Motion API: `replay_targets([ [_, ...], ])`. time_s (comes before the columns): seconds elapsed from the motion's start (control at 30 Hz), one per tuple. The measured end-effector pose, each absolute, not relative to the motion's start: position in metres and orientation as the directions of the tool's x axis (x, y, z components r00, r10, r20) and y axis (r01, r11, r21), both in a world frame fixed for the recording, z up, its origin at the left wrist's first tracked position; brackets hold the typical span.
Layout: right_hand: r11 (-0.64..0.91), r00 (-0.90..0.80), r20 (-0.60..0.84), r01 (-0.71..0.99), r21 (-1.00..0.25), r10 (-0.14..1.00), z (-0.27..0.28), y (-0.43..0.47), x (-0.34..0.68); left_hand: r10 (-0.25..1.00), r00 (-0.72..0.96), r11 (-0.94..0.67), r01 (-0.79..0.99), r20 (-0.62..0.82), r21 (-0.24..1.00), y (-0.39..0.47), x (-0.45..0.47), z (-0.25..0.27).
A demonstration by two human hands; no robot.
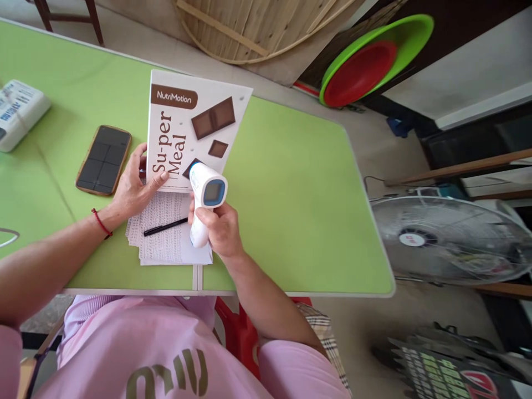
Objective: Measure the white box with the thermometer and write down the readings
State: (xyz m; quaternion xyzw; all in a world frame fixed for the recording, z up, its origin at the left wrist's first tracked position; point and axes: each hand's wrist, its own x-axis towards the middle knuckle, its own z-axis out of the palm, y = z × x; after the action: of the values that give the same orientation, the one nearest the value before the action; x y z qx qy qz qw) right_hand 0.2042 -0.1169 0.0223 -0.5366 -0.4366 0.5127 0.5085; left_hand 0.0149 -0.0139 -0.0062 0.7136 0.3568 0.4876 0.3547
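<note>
My left hand [139,180] grips the lower left edge of a white and brown box [170,130] marked "NutriMotion Su-per Meal", thumb across its front. The box stands tilted above the table. In my right hand [222,227] is a white infrared thermometer [201,221] with a blue-framed screen, its fingers wrapped around the handle. The thermometer's head is in front of the box's lower right corner; whether they touch I cannot tell. Beneath both hands lie sheets of handwritten paper [178,249] with a black pen [165,226] on top.
A phone [103,159] in a brown case lies left of my left hand on the green table [299,205]. Farther left sits a white box-shaped object [20,113]. A standing fan [449,238] is beyond the table's right edge, and green and red basins [361,72] lean behind.
</note>
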Motion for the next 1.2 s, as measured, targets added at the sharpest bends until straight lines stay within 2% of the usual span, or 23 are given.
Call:
replay_targets([
  [0.1, -0.135, 0.068, -0.142, -0.101, -0.986, 0.987, 0.0226, -0.1160, 0.2046, 0.849, 0.280, -0.498, 0.147, 0.447, 0.854, -0.0138, 0.0148, -0.0050],
  [0.73, -0.114, 0.101, -0.113, 0.007, -0.993, 0.988, 0.0156, -0.1155, 0.2097, 0.840, 0.295, -0.506, 0.122, 0.455, 0.854, -0.0123, 0.0139, -0.0088],
  [1.2, -0.115, 0.114, -0.118, -0.032, -0.993, 0.987, 0.0152, -0.1161, 0.2086, 0.861, 0.304, -0.461, 0.126, 0.408, 0.878, -0.0138, 0.0132, -0.0060],
])
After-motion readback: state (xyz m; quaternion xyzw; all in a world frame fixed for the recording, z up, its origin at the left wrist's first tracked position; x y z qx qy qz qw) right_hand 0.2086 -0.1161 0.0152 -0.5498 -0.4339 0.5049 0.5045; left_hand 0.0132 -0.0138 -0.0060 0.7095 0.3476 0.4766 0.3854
